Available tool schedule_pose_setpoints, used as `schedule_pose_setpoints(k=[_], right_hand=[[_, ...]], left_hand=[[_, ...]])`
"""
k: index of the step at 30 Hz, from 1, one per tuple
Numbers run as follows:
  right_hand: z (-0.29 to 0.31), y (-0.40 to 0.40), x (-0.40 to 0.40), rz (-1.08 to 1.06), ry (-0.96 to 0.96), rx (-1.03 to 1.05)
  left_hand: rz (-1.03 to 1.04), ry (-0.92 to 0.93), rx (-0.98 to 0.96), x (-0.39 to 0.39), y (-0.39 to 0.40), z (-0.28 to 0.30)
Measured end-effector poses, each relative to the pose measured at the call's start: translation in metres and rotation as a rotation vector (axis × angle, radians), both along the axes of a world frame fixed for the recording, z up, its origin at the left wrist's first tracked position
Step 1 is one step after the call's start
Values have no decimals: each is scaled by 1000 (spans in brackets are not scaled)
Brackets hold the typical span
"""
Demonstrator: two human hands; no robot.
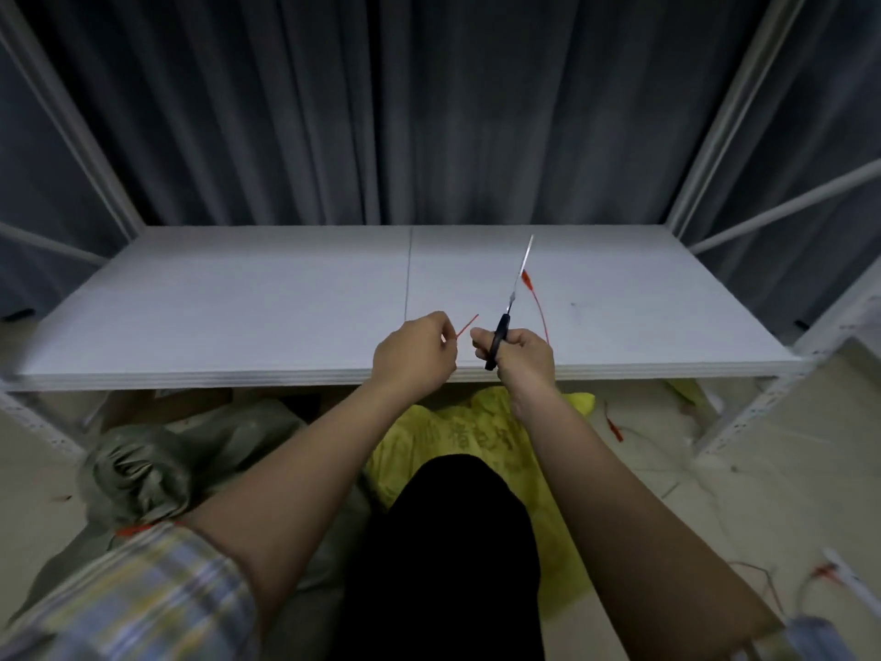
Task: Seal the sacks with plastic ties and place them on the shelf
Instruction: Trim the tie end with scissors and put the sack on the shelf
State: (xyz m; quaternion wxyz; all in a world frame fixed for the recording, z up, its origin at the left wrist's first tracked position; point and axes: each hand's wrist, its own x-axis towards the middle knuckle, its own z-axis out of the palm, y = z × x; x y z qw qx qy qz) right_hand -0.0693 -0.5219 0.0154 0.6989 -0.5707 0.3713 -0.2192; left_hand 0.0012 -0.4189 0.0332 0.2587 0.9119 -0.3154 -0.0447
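Note:
My left hand (415, 351) pinches a short red piece of plastic tie (467, 324) over the front edge of the white shelf board (238, 307). My right hand (522, 351) grips black-handled scissors (512, 298), blades pointing up and away. A longer red plastic tie (538, 302) lies on the shelf just behind the scissors. On the floor below, a grey-green sack (143, 474) sits at the left with its neck gathered and a red tie at its base. A yellow sack (457, 436) lies under my arms.
White metal shelf uprights (715, 136) stand at both sides, with a dark curtain (429, 112) behind. Loose red ties and white scraps (615, 422) litter the tiled floor at the right. My dark-clothed knee (453, 565) fills the bottom middle.

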Motion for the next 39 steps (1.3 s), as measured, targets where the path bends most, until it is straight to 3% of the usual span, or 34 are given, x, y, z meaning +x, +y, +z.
schedule_pose_setpoints(k=[4, 8, 16, 27, 32, 34, 36, 39], right_hand=[[-25, -42, 3, -46, 121, -59], [-45, -79, 6, -68, 298, -274], [-72, -128, 44, 129, 607, -672], [-94, -137, 118, 323, 755, -920], [-104, -128, 119, 296, 731, -1189], [-105, -127, 116, 190, 508, -1058], [-100, -125, 112, 106, 213, -748], [-92, -120, 107, 135, 78, -439]], left_hand=[[0, 121, -16, 13, -40, -7], [-8, 178, -19, 27, -73, -17], [59, 283, -11, 60, -111, -56], [111, 339, -116, 100, -116, -94], [120, 331, -132, 108, -119, -97], [111, 327, -151, 110, -121, -99], [104, 333, -172, 110, -124, -100], [82, 345, -192, 106, -130, -101]])
